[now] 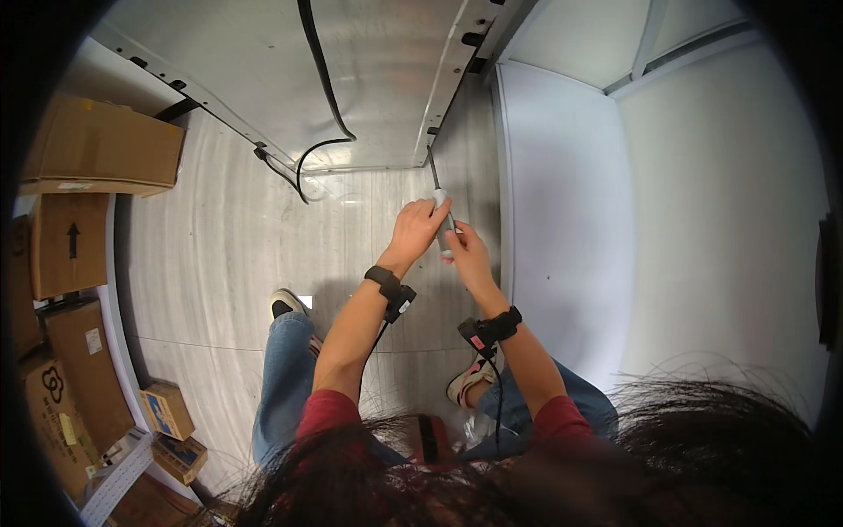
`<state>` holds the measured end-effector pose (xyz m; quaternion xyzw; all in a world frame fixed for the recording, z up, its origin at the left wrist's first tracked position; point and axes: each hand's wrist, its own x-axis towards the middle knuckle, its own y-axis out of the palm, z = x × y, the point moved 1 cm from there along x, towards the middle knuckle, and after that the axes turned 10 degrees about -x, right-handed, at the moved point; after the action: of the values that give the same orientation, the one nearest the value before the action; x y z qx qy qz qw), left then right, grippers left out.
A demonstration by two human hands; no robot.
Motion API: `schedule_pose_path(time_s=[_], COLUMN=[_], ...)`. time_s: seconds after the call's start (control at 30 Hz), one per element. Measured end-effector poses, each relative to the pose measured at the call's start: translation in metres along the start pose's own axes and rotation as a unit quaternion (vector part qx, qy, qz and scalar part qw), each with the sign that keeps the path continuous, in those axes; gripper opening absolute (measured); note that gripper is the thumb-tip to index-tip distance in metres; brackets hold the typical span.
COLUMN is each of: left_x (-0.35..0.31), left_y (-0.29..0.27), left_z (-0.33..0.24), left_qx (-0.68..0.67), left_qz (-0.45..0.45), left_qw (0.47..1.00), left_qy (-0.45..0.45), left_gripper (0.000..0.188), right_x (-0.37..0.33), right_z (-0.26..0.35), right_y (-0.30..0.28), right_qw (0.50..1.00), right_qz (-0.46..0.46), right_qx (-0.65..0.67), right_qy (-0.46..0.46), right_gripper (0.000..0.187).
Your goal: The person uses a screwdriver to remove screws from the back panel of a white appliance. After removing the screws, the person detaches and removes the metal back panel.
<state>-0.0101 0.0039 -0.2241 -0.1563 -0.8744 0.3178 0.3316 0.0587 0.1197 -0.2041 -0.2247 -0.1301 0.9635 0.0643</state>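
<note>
Both my hands are closed round a screwdriver with a grey handle and a long thin metal shaft. My left hand grips the front of the handle, its thumb lying along it. Farther back, my right hand has its fingers round the handle's rear end. The shaft points away from me, and its tip is at the lower right corner of a large metal panel. Whether the tip sits in a screw is too small to tell. A black cable hangs down the panel and loops near its bottom edge.
Cardboard boxes are stacked along the left, with small boxes on the floor near them. A white wall panel stands close on my right. My shoes rest on the grey wood-look floor. Dark bands with small devices circle both wrists.
</note>
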Motion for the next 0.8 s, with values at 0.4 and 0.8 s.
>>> schedule_pose_path(time_s=[0.4, 0.8], left_x=[0.003, 0.01], left_y=[-0.002, -0.005], left_z=[0.0, -0.006], left_qx=[0.011, 0.017], left_qz=[0.024, -0.009], left_qw=[0.998, 0.997], left_qy=[-0.063, -0.069], left_gripper=[0.053, 0.056], right_x=[-0.012, -0.016], right_z=[0.01, 0.023], right_y=[0.012, 0.006], right_qw=[0.996, 0.998], right_qz=[0.016, -0.036], right_qx=[0.08, 0.002], right_qy=[0.027, -0.05], right_gripper=[0.04, 0.049])
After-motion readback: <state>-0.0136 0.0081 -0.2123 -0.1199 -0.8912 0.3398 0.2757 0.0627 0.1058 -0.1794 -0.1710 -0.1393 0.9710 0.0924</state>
